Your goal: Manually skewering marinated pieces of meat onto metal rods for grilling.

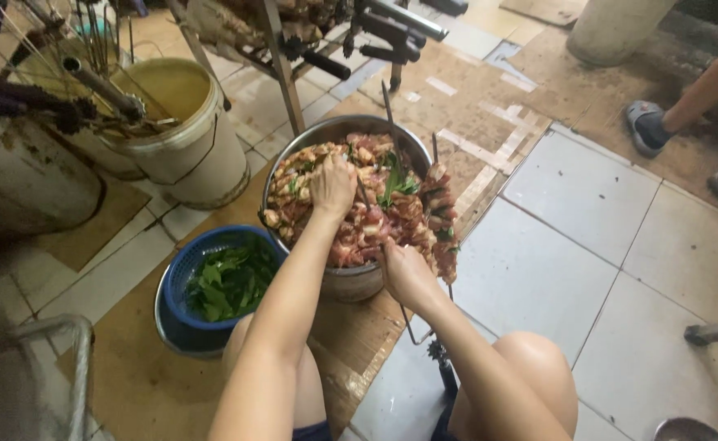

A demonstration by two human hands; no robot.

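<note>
The meat [359, 220] is raw, cut in small chunks and heaped in a steel pot [357, 282] on the floor at the centre of the view. It looks wet and marinated, so I judge it soft, slippery and easily squashed; single chunks are light, and each is best pinched across its thicker part rather than at a thin edge.

The left hand [332, 186] rests on the heap toward 10 o'clock, fingers curled down into the chunks; whether they pinch one piece cannot be told. The right hand [405, 273] is at the pot's 5 o'clock rim, fingers closed around a thin metal skewer [389, 122] that runs up past 12 o'clock. The skewer looks stiff and pointed; I would hold it low, well behind the tip. More loaded skewers [441, 212] lean at the 3 o'clock rim, with green leaves between the pieces.

At 8 o'clock from the pot a blue basket [181, 269] holds leaves [230, 284], light and limp, easily torn. At 10 o'clock stands a cream bucket [200, 155]. Far off at 2 o'clock, another person's sandalled foot [646, 126] rests on the tiles.
</note>
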